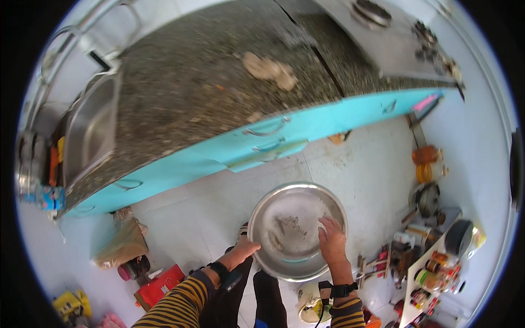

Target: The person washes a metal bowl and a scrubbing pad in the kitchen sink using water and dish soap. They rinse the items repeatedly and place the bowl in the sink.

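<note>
A round stainless steel basin (297, 272) is held in front of my legs, above the tiled floor. My left hand (244, 249) grips its left rim, thumb on top and fingers hidden below. Over the right side of the basin is my right hand (332, 240), its fingers somewhat apart and nothing seen in them. Whether it touches the inner wall I cannot tell. Dark specks (293, 226) and a small brownish patch lie on the basin's bottom, too blurred to name.
Ahead runs a speckled stone counter (184, 94) with a crumpled beige cloth (270, 70), a steel sink (92, 127) and a gas stove (381, 45). One turquoise drawer (266, 156) juts out. Right stands a shelf (414, 283) with jars; left, a red box (162, 285).
</note>
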Action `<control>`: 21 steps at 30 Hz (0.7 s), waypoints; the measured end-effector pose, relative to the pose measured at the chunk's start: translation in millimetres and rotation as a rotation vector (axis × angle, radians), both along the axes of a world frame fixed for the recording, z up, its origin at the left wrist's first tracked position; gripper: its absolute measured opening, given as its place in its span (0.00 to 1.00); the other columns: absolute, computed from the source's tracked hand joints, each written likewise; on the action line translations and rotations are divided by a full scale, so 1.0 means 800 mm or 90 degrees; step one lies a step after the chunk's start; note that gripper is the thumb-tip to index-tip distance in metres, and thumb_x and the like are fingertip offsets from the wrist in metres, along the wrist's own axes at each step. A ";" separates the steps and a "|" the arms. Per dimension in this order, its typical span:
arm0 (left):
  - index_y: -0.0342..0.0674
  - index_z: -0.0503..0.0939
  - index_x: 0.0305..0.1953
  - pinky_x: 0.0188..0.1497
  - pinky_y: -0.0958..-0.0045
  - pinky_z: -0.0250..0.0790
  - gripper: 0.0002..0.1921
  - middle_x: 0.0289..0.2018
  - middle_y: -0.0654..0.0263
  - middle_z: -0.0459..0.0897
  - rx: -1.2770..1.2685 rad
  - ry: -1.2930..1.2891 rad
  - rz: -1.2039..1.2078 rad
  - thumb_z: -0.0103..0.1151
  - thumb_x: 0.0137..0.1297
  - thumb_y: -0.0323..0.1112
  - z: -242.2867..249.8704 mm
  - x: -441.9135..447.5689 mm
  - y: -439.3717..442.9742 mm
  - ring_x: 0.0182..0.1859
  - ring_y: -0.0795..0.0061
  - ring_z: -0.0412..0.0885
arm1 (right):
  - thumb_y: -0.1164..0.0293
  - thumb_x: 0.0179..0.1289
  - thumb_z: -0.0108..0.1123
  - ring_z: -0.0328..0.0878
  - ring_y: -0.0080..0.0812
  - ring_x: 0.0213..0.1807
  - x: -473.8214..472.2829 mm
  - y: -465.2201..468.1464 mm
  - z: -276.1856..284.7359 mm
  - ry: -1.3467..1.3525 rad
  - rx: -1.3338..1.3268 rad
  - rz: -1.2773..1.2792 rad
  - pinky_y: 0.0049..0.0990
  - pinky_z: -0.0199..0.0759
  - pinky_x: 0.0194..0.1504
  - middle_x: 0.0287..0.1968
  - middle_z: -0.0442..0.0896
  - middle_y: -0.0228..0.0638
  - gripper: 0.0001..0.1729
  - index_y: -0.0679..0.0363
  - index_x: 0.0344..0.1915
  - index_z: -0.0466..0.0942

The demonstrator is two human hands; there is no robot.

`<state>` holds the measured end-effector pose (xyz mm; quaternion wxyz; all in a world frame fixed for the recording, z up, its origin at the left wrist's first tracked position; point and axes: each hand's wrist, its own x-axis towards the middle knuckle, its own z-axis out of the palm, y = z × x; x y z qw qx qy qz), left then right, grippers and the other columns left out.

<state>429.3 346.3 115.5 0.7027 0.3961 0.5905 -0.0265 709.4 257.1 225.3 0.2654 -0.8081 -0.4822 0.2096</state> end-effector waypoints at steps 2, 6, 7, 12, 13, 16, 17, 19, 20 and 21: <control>0.26 0.78 0.43 0.29 0.69 0.69 0.20 0.33 0.60 0.81 -0.024 0.049 0.047 0.65 0.47 0.30 0.054 -0.039 -0.012 0.30 0.71 0.76 | 0.76 0.58 0.58 0.75 0.48 0.55 -0.007 0.032 0.061 -0.010 0.063 0.032 0.40 0.72 0.54 0.52 0.78 0.44 0.17 0.58 0.49 0.77; 0.29 0.79 0.38 0.24 0.69 0.65 0.16 0.27 0.64 0.80 0.000 -0.052 0.109 0.66 0.50 0.33 0.141 -0.112 -0.036 0.25 0.74 0.74 | 0.76 0.59 0.59 0.75 0.49 0.54 -0.015 0.136 0.164 -0.068 0.196 0.082 0.40 0.73 0.53 0.51 0.79 0.45 0.18 0.58 0.51 0.77; 0.30 0.79 0.38 0.24 0.70 0.66 0.14 0.29 0.64 0.80 -0.002 -0.049 0.183 0.65 0.52 0.32 0.154 -0.116 -0.043 0.25 0.75 0.74 | 0.76 0.60 0.58 0.75 0.49 0.55 -0.014 0.165 0.186 -0.091 0.226 0.100 0.39 0.72 0.54 0.52 0.78 0.45 0.18 0.58 0.52 0.76; 0.24 0.78 0.39 0.23 0.69 0.68 0.15 0.28 0.59 0.81 0.000 0.066 0.306 0.63 0.47 0.22 0.187 -0.167 -0.040 0.26 0.68 0.79 | 0.76 0.59 0.59 0.68 0.47 0.60 -0.001 0.322 0.248 -0.256 0.295 0.204 0.41 0.67 0.58 0.60 0.71 0.42 0.24 0.55 0.58 0.72; 0.24 0.78 0.39 0.23 0.69 0.68 0.15 0.28 0.59 0.81 -0.009 0.047 0.340 0.63 0.47 0.21 0.191 -0.178 -0.045 0.26 0.68 0.79 | 0.76 0.59 0.58 0.67 0.47 0.62 0.003 0.354 0.252 -0.314 0.256 0.189 0.43 0.65 0.59 0.61 0.70 0.42 0.25 0.54 0.58 0.71; 0.25 0.78 0.38 0.21 0.70 0.66 0.14 0.28 0.60 0.81 -0.017 0.048 0.430 0.63 0.46 0.21 0.195 -0.208 -0.044 0.25 0.69 0.79 | 0.75 0.60 0.55 0.63 0.49 0.65 0.003 0.410 0.250 -0.433 0.163 0.180 0.46 0.63 0.60 0.63 0.68 0.43 0.26 0.52 0.60 0.70; 0.25 0.78 0.38 0.21 0.70 0.66 0.14 0.29 0.60 0.81 0.001 0.053 0.445 0.63 0.46 0.21 0.194 -0.213 -0.040 0.25 0.69 0.78 | 0.75 0.60 0.55 0.62 0.49 0.65 0.006 0.422 0.248 -0.473 0.123 0.185 0.46 0.64 0.60 0.64 0.68 0.43 0.27 0.52 0.61 0.69; 0.25 0.78 0.39 0.22 0.70 0.66 0.14 0.29 0.60 0.81 0.012 0.016 0.430 0.63 0.47 0.21 0.195 -0.225 -0.032 0.25 0.69 0.78 | 0.75 0.60 0.54 0.65 0.49 0.63 0.005 0.438 0.241 -0.511 0.057 0.214 0.47 0.65 0.58 0.60 0.71 0.43 0.27 0.51 0.60 0.70; 0.26 0.78 0.39 0.21 0.70 0.66 0.14 0.29 0.60 0.81 0.010 0.009 0.425 0.63 0.47 0.21 0.196 -0.231 -0.027 0.25 0.70 0.78 | 0.75 0.60 0.54 0.67 0.49 0.61 0.005 0.442 0.237 -0.542 0.021 0.222 0.47 0.65 0.57 0.59 0.72 0.42 0.27 0.50 0.60 0.70; 0.26 0.78 0.39 0.21 0.70 0.66 0.14 0.29 0.60 0.81 0.006 0.002 0.419 0.63 0.47 0.22 0.198 -0.236 -0.023 0.25 0.70 0.78 | 0.75 0.59 0.54 0.68 0.48 0.59 0.006 0.446 0.234 -0.502 0.023 0.231 0.47 0.66 0.56 0.56 0.73 0.41 0.26 0.49 0.60 0.70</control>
